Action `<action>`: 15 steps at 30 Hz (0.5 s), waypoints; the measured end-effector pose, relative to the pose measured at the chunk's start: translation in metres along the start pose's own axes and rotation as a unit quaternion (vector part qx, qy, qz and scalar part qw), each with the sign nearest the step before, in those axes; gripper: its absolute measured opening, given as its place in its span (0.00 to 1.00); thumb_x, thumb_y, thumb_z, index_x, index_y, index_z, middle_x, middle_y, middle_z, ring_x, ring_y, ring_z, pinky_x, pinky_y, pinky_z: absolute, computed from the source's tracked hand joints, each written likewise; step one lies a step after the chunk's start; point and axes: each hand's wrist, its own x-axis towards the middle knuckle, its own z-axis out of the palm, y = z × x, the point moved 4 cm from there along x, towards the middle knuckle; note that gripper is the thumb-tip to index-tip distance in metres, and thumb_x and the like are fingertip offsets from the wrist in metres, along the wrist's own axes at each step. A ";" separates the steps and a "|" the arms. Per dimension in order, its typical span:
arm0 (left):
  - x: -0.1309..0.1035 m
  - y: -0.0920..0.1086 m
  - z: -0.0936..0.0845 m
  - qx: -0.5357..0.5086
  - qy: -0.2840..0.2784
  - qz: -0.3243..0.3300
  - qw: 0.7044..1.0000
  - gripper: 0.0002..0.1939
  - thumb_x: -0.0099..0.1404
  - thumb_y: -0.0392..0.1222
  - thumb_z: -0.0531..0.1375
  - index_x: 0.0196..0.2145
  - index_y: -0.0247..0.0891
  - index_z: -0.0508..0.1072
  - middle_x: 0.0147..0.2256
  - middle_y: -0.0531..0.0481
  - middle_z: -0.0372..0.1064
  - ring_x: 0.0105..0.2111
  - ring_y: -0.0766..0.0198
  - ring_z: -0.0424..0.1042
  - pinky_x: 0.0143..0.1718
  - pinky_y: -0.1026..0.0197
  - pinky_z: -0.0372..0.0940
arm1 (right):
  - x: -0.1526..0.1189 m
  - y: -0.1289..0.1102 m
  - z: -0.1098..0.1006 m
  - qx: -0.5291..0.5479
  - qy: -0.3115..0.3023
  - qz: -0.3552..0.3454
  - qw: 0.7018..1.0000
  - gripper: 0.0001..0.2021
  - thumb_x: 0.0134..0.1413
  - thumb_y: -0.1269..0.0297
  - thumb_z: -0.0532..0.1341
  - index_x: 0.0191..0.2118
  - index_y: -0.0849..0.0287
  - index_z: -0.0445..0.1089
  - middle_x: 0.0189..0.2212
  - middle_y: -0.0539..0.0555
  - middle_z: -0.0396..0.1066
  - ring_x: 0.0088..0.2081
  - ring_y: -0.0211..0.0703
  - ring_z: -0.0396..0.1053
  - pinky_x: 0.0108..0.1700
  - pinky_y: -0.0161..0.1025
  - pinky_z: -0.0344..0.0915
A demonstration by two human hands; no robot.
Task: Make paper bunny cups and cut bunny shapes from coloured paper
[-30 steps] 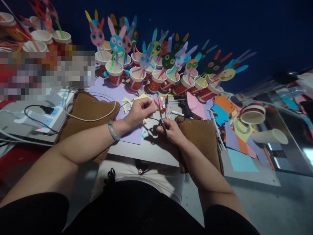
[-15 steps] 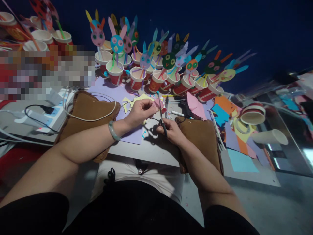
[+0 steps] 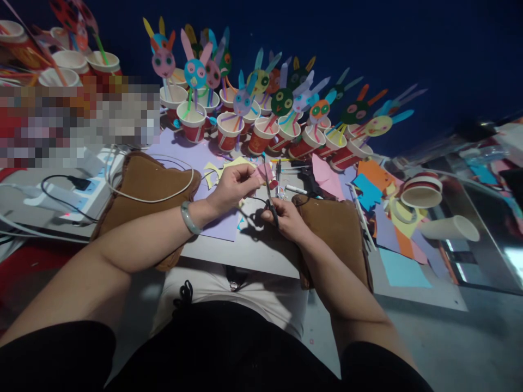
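Observation:
Between thumb and fingers, my left hand (image 3: 233, 188) pinches a small pink paper piece (image 3: 262, 173) over the table's middle. Black-handled scissors (image 3: 270, 199) are gripped in my right hand (image 3: 286, 219), their blades pointing away from me and lying at the pink paper. Whether the blades are parted is hard to make out. Under my left hand lies a purple sheet (image 3: 220, 226), with yellow paper scraps (image 3: 211, 177) beyond it. A white marker (image 3: 296, 189) and a black pen (image 3: 278, 167) rest just past the scissors.
Red cups (image 3: 231, 130) holding paper rabbit heads line the back. Brown cushions (image 3: 149, 185) flank the work area, the other (image 3: 337, 234) at the right. A power strip (image 3: 92, 190) with cables sits left; coloured paper (image 3: 402, 267), a cup (image 3: 423, 193) and a paper tube (image 3: 453, 228) are right.
The pink paper has shifted and turned slightly in my left hand. Both hands stay in nearly the same place, with the scissors still held in my right.

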 end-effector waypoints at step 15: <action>0.001 -0.003 0.000 0.006 -0.003 0.003 1.000 0.17 0.58 0.45 0.69 0.22 0.38 0.66 0.19 0.58 0.61 0.20 0.73 0.59 0.24 0.65 0.55 | 0.001 0.000 0.001 0.019 0.001 0.007 1.000 0.31 0.39 0.34 0.72 0.22 0.54 0.57 0.18 0.45 0.61 0.23 0.34 0.57 0.27 0.35 0.56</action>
